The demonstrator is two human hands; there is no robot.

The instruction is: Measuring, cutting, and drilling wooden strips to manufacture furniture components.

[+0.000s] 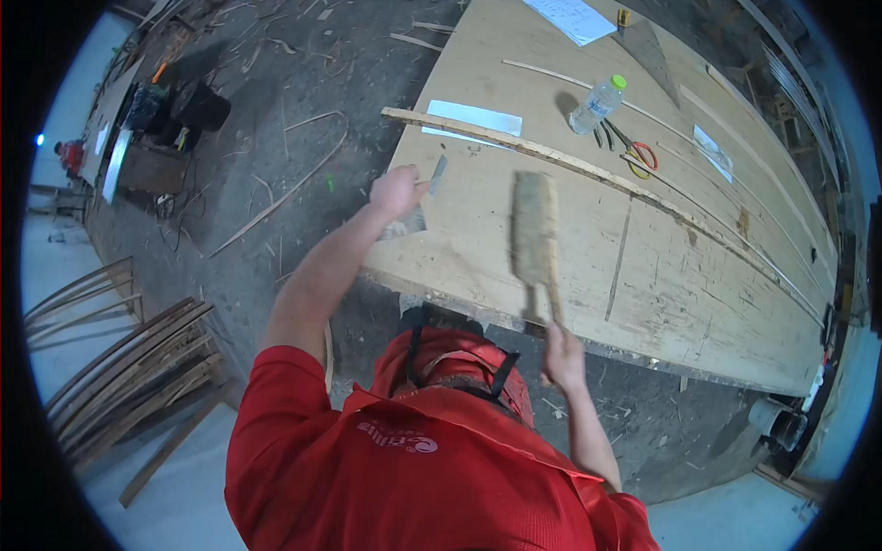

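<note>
My right hand (562, 356) is closed round the handle of a wooden bench brush (535, 225), its broad head raised over the near part of the wooden tabletop (579, 266). Motion blurs the brush a little. At the table's left edge, my left hand (397, 191) grips a thin tool with a flat grey metal blade (439, 172), which looks like a scraper; its handle is mostly hidden by my fingers. Beneath that hand, a greyish flat piece (409, 223) lies at the table's corner. Beyond both hands, a long wooden strip (551, 154) crosses the table.
Past the strip are a water bottle (597, 104) with a green cap, red-handled scissors (640, 158), paper sheets (570, 18) and a handsaw (649, 53). Curved wooden strips (138, 367) are stacked at the left. Wood scraps litter the floor (266, 110), with black buckets (200, 106) farther off.
</note>
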